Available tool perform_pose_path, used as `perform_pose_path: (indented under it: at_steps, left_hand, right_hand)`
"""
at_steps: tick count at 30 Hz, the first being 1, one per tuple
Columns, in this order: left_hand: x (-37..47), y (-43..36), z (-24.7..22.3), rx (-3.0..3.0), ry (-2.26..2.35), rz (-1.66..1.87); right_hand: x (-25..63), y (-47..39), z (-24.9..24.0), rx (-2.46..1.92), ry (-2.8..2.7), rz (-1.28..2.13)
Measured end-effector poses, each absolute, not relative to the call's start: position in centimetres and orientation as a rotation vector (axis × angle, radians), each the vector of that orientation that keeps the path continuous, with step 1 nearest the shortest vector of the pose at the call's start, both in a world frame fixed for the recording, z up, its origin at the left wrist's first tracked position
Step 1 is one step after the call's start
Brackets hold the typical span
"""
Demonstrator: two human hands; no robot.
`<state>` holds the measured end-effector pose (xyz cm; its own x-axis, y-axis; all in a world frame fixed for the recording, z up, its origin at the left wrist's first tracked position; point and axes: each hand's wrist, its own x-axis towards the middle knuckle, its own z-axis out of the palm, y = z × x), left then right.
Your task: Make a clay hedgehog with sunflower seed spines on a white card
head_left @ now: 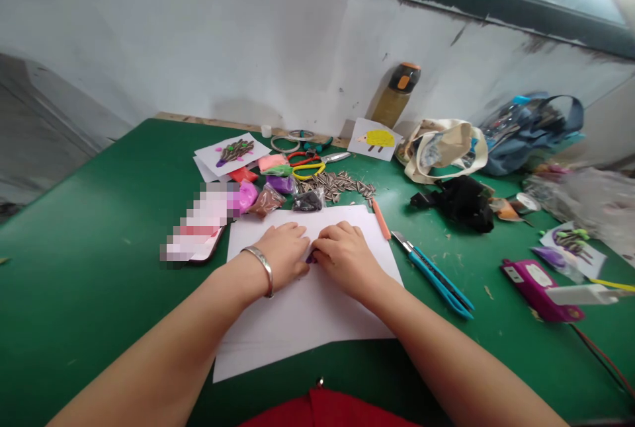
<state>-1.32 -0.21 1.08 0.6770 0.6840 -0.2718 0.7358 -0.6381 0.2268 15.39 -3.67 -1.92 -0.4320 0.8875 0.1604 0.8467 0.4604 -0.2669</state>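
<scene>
White paper [317,311] lies on the green table in front of me. A small piece of purple clay [311,258] shows between my hands on the sheet. My right hand [344,258] has its fingers curled, with thumb and fingertips on the purple clay. My left hand [282,256], with a silver bangle at the wrist, rests on the paper just left of the clay, its fingers apart and nothing held. Beyond the paper are bags of coloured clay [268,201] and a pile of striped seeds [337,186].
A phone [206,252] lies left of the paper. On the right are an orange stick [381,219], a blue cutter [436,278] and a magenta device [540,288]. Scissors [310,169], a bottle [397,96], a cloth bag [444,149] and picture cards [374,139] stand or lie behind.
</scene>
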Motion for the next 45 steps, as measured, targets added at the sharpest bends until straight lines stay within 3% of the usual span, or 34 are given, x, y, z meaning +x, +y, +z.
perform_pose_path:
  at_steps: [19,45]
  left_hand:
    - [-2.3,-1.3,3.3,2.621,1.056,-0.347]
    - [-1.5,-2.1,2.4,2.536,1.047,-0.395]
  right_hand:
    - [16.7,-3.5,-1.2,-1.374,-2.195,0.663]
    - [15.0,-3.7,-2.3,-1.621,-2.328,0.307]
